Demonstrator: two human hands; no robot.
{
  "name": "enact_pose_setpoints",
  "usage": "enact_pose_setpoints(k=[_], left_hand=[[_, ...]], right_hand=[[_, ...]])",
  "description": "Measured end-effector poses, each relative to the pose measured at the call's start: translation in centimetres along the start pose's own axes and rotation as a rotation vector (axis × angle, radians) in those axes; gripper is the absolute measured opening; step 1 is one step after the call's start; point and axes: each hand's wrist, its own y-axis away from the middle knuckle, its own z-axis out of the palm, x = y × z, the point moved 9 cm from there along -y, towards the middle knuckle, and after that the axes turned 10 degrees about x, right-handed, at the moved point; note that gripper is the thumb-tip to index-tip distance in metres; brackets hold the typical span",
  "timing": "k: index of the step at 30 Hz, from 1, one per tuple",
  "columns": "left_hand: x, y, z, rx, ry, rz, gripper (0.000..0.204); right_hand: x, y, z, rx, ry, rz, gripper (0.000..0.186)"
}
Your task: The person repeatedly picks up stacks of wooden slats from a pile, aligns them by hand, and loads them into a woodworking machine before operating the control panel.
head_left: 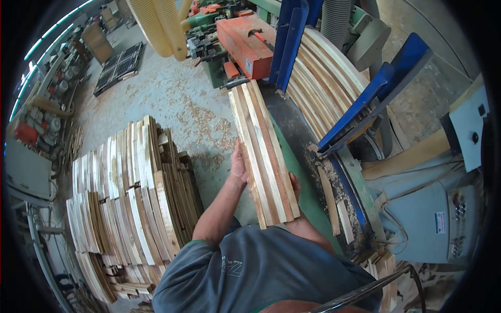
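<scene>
A bundle of several wooden strips (263, 151), lying side by side in light and reddish-brown tones, is held in front of my body. It tilts away from me, with its near end close to my chest. My left hand (238, 164) grips the left edge around the middle, fingers partly hidden behind the wood. On the opposite edge, lower down, my right hand (295, 187) clasps the bundle; most of that hand is covered by it. Right of the far end, a row of similar strips (329, 68) stands packed between blue metal guides (360, 112) on the machine.
Tall stacks of wooden strips (125, 198) stand to my left. An orange-red machine housing (248, 44) with a hammer (259, 35) on it is ahead. Loose offcuts (330, 201) lie on the machine bed at right, near a grey control box (422, 219). Wood shavings (206, 122) litter the floor.
</scene>
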Motion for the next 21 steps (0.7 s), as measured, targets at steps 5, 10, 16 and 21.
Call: enact_pose_setpoints(k=[5,10,16,21], left_hand=[[-1.4,-0.3,10.4,-0.200,0.101,-0.181,0.091],[0.8,-7.5,7.1,-0.166,-0.001,-0.209,0.074],[4.7,-13.1,8.3,-0.138,-0.146,-0.193,0.069],[4.9,-14.5,12.6,-0.239,-0.388,-0.264,0.067]], right_hand=[[-1.9,-1.7,0.1,-0.055,-0.077,-0.112,0.083],[-3.5,-3.6,7.5,-0.263,0.052,-0.075,0.077],[-9.0,-5.8,2.2,0.405,0.698,-0.516,0.061],[-10.9,-7.5,0.3,0.523,0.886,-0.634,0.060]])
